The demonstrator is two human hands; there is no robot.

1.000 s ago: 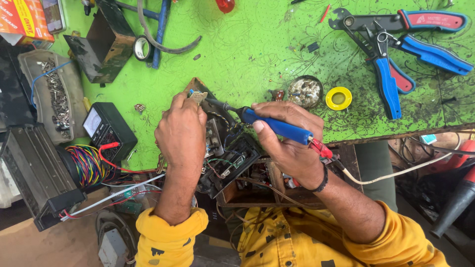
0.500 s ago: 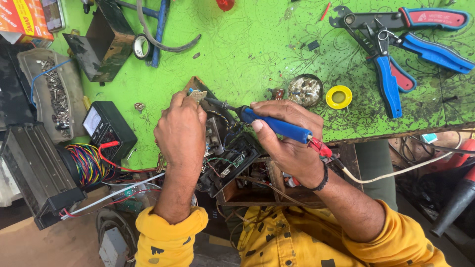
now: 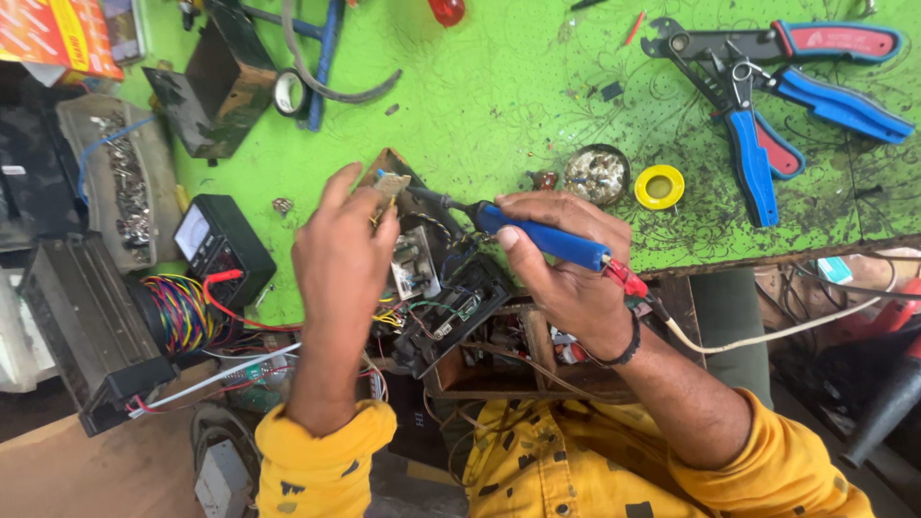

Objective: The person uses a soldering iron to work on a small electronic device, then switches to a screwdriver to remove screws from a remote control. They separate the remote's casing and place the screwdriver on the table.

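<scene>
Nearest the camera: yellow sleeves with dark flecks, forearms reaching up from the lower edge. Between them, an opened device [image 3: 451, 307] full of circuit boards and thin coloured wires, propped at the near edge of the green worktop [image 3: 499, 86].

Left hand [image 3: 341, 273] raised over the device, fingers [image 3: 336, 187] pinched narrow around a small tan component [image 3: 389, 184], possibly a little board or part; exact kind too small to tell. Right hand [image 3: 566, 273] closed in a pen-like grip on a blue-handled soldering iron [image 3: 537, 235], red collar at the rear end, pale cord trailing off right.

Key relation: long axis of the iron running from lower right to upper left, dark tip aimed at the pinched component, touching or just short of it; cannot tell which. Component up and to the left of the right fingers, already in the left ones, so left hand nearer.

Left of the device: a bundle of multicoloured wire [image 3: 182, 312], a black multimeter [image 3: 221, 240] with red lead, a long dark metal housing [image 3: 82, 326].

Farther out on the worktop: a round tin [image 3: 595, 175] of flux or solder dross, just beside it a yellow tape roll [image 3: 659, 187]. Beyond, at the far right, blue and red-handled pliers [image 3: 767, 96] lying crossed. Far left, a dark metal block [image 3: 216, 86] and a tray of small metal parts [image 3: 120, 177].
</scene>
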